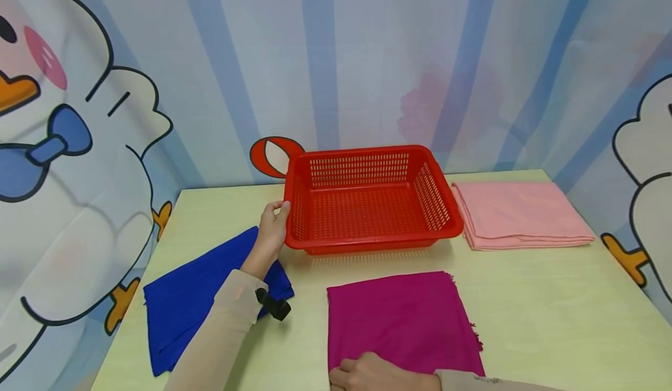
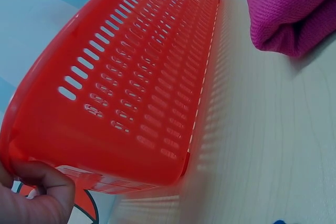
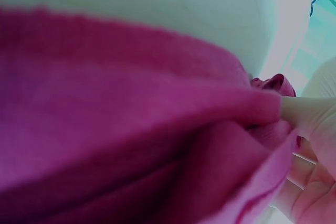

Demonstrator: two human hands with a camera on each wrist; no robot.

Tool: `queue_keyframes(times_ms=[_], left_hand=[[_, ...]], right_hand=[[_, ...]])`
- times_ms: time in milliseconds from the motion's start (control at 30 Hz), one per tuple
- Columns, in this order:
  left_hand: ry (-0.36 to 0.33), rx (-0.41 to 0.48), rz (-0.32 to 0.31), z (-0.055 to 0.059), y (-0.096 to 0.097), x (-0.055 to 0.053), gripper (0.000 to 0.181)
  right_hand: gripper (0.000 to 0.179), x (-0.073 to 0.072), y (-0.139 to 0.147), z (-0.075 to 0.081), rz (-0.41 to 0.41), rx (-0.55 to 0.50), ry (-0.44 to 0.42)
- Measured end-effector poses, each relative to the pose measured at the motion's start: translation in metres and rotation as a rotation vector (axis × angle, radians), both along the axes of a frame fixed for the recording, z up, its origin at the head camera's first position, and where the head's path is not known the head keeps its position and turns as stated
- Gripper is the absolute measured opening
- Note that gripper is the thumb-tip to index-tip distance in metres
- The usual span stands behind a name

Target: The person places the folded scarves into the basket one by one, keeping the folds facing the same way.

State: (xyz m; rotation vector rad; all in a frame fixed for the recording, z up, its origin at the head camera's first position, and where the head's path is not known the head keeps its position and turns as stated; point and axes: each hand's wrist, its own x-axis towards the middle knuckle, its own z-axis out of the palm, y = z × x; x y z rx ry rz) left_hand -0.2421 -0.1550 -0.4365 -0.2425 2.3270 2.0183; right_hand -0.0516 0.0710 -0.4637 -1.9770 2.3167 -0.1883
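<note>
A red plastic basket [image 1: 362, 250] with slotted walls stands at the back of the table, with nothing in it. My left hand [image 1: 272, 227] grips its left rim; in the left wrist view the fingers [image 2: 44, 179] curl over the rim at the corner. Near the front edge lies a folded magenta cloth [image 1: 399, 321]. My right hand [image 1: 375, 373] pinches its near edge, and the right wrist view shows the cloth [image 3: 131, 103] bunched up between thumb and fingers. Part of the right hand is cut off by the head view's lower border.
A folded blue cloth [image 1: 194, 297] lies on the left, partly beneath my left forearm. To the right of the basket is a folded pink cloth [image 1: 520, 213]. Behind the pale table [image 1: 535, 309] hangs a striped cartoon backdrop [image 1: 362, 58].
</note>
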Motion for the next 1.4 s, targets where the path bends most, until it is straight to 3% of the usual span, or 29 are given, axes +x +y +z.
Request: queue_keyframes(times_ms=[367, 600, 867, 1133, 1400], left_hand=[[-0.016, -0.009, -0.002, -0.001, -0.001, -0.002, 0.049], [-0.006, -0.019, 0.005, 0.001, 0.0, -0.002, 0.048], [-0.005, -0.029, 0.001, -0.001, -0.002, -0.001, 0.05], [-0.012, -0.02, -0.002, -0.001, -0.001, 0.0, 0.05], [-0.005, -0.024, 0.01, 0.0, 0.0, 0.0, 0.048]], right_hand=[[0.021, -0.002, -0.002, 0.0, -0.023, 0.008, -0.123], [0.02, -0.004, -0.007, 0.0, -0.002, 0.02, -0.088], [0.021, -0.004, -0.01, -0.001, -0.034, 0.005, -0.161], [0.021, -0.002, -0.014, 0.0, -0.041, 0.023, -0.145], [0.016, -0.001, -0.014, -0.003, -0.045, -0.028, -0.092]])
